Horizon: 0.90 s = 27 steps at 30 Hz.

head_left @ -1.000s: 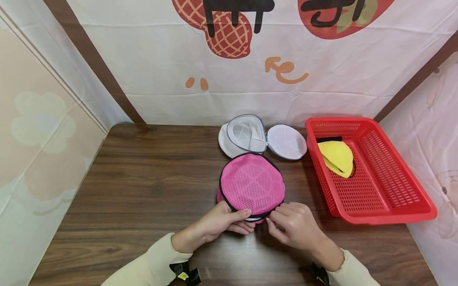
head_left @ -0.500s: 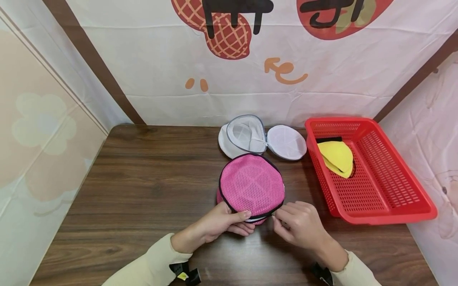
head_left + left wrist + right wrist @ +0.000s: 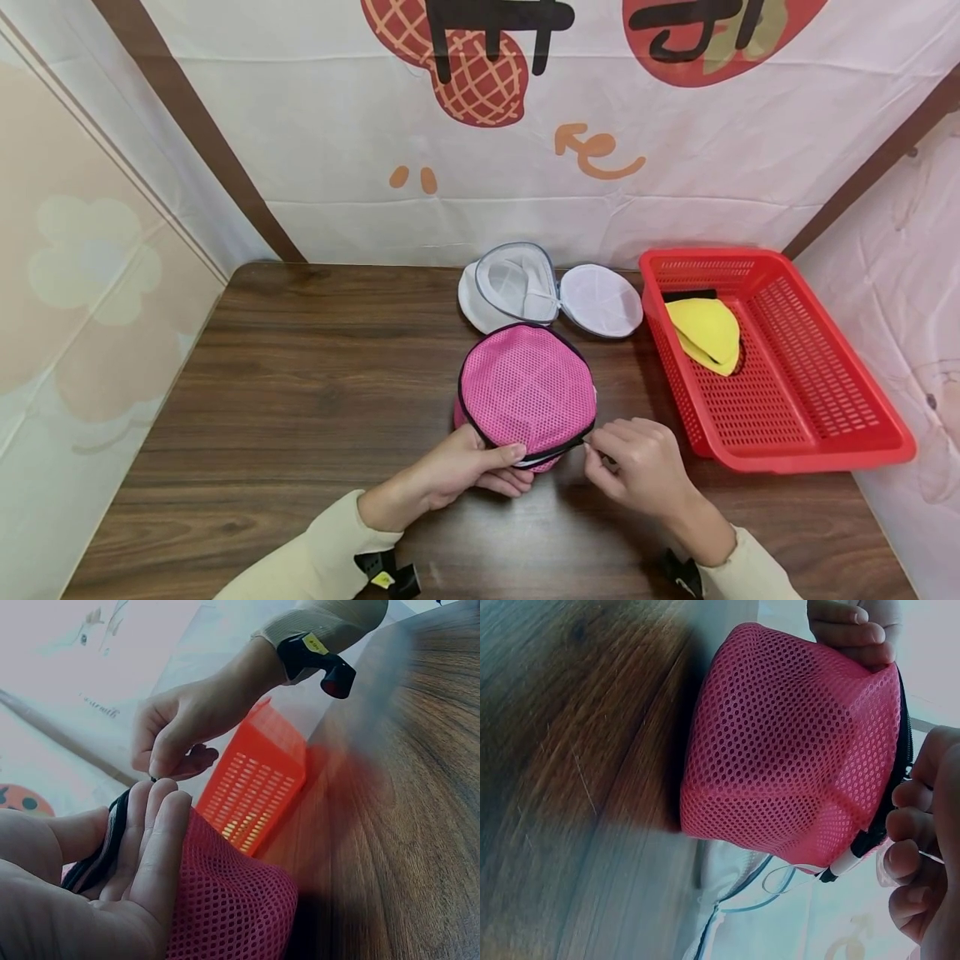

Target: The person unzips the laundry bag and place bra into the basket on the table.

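Note:
A round pink mesh laundry bag [image 3: 527, 385] with a black zippered rim stands on the table in front of me. My left hand [image 3: 468, 462] grips its near rim, thumb on top and fingers below. At the near right of the rim, my right hand [image 3: 636, 462] pinches a small part at the zipper, probably its pull. A narrow pale gap shows along the rim between the hands. In the right wrist view the bag's mesh side [image 3: 780, 742] bulges out, and the zipper runs beside the right fingertips [image 3: 904, 859].
Behind the pink bag lies a white mesh bag [image 3: 600, 300] with its round lid folded out, partly over another white piece [image 3: 474, 302]. To the right stands a red plastic basket [image 3: 862, 358] with a folded yellow item [image 3: 705, 329] inside. A printed cloth [image 3: 337, 125] hangs behind the table.
My right hand has moved a little to the right along the near rim, still pinching at the zipper. The left hand and the pink bag have stayed in place.

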Motion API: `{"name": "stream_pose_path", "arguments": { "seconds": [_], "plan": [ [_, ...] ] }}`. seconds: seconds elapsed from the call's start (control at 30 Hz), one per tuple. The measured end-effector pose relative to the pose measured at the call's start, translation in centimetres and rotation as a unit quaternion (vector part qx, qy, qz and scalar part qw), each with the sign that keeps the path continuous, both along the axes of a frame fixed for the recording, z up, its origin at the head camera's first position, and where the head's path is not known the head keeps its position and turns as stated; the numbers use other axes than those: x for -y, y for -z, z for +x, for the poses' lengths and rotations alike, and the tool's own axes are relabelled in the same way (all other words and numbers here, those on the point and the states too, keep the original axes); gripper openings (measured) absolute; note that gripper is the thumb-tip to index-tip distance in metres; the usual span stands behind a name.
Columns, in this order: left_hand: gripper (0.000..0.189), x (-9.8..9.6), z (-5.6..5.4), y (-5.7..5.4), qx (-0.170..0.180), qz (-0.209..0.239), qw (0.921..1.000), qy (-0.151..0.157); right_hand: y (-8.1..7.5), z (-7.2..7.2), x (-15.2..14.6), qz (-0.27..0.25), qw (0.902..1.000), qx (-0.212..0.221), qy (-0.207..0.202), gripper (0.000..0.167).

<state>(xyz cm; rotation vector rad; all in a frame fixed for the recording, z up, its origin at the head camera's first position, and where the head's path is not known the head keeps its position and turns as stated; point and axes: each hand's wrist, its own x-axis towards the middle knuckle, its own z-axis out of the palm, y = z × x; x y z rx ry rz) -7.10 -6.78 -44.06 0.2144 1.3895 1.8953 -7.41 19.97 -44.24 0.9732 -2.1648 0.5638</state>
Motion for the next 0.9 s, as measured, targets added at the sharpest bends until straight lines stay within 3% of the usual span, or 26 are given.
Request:
{"name": "stream_pose_path", "arguments": {
  "seconds": [0.4, 0.9],
  "plan": [
    [0.036, 0.3, 0.1, -0.2, -0.001, -0.008, 1.0000, -0.001, 0.2, -0.6, -1.2, -0.013, 0.9967, 0.054, 0.059, 0.027],
    [0.036, 0.4, -0.1, -0.2, -0.001, -0.015, 0.9999, 0.006, 0.3, -0.2, -1.0, -0.013, 0.9854, 0.133, 0.106, 0.029]
  ]
}}
